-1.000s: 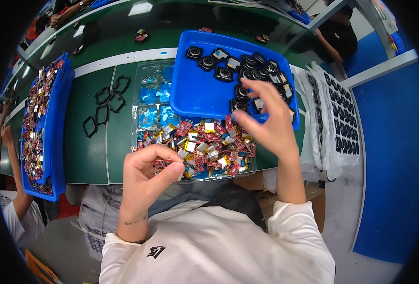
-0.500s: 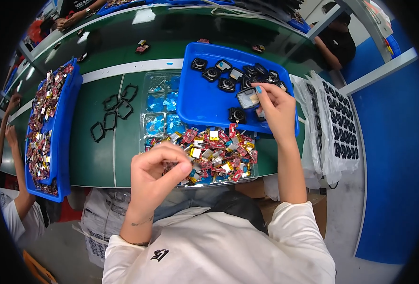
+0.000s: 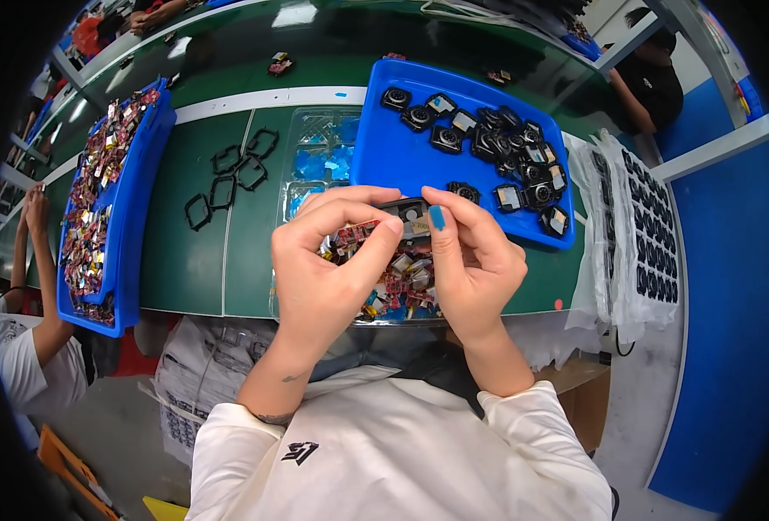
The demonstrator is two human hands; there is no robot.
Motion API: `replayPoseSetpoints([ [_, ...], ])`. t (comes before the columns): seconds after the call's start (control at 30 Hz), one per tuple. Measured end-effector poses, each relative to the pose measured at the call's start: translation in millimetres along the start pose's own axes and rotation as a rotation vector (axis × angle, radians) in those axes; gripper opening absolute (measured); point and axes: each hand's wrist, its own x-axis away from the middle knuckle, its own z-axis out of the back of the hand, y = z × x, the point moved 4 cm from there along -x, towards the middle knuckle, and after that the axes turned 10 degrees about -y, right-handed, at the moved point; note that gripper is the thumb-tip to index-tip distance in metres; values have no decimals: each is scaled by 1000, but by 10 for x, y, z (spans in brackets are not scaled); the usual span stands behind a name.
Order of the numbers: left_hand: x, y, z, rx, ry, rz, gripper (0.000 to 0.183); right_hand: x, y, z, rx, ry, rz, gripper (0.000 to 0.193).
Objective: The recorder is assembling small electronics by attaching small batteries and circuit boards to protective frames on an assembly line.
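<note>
In front of my chest both hands hold one small black square device case (image 3: 413, 217), its grey inside with a pale label facing me. My left hand (image 3: 332, 260) pinches its left edge between thumb and fingers. The thumb and fingers of my right hand (image 3: 481, 265) close on its right side; that thumb has a blue covering at the tip. Just below and behind the hands lies a pile of red circuit boards with small silver batteries (image 3: 406, 282), partly hidden by my hands. Beyond it, a blue tray (image 3: 384, 143) holds several black cases, some face up, some showing their insides.
Several black frames (image 3: 222, 191) lie on the green table (image 3: 176, 269) at left. Past them stands a blue bin (image 3: 132, 252) of circuit boards. A clear compartment tray (image 3: 308, 130) with blue pieces sits mid-table. Wrapped trays of black parts (image 3: 649, 230) stack at right. Co-workers' arms show far left.
My right hand has come from the blue tray toward my left hand, bringing a case. Both hands now meet on it. The view has shifted slightly.
</note>
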Motion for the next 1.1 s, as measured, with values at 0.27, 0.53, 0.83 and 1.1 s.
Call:
replayPoseSetpoints([
  [0.27, -6, -23, -18, -8, 62, 17, 4, 33, -37, 14, 105, -1, 49, 20],
  [0.53, 10, 0, -13, -104, 158, -53, 3, -67, -97, 93, -24, 80, 78, 22],
  [0.83, 37, 55, -68, -202, 118, -150, 4, -133, -8, 122, -161, -212, 26, 23],
  [1.1, 60, 57, -121, -222, 113, -185, 5, -81, 33, 96, -292, -195, -40, 18],
])
